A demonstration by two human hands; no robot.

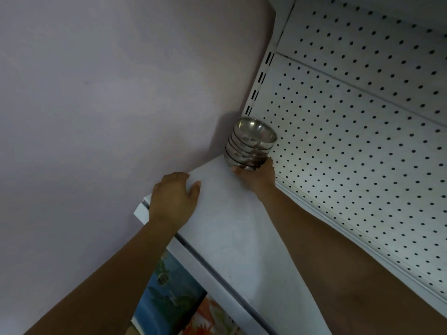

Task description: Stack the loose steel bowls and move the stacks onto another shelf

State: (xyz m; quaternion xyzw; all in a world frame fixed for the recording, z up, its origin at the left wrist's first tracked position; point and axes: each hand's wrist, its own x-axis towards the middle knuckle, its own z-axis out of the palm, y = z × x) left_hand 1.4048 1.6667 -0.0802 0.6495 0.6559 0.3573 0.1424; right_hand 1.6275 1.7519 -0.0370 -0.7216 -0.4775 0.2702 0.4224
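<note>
My right hand grips the steel bowl stack, seemingly set at the shelf far corner; left hand clasps its edge. Other bowls unseen.

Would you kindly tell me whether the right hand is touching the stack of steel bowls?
Touching. The head view shows the right hand with thumb and fingers curled round the base of the stack of steel bowls, with no gap.
</note>
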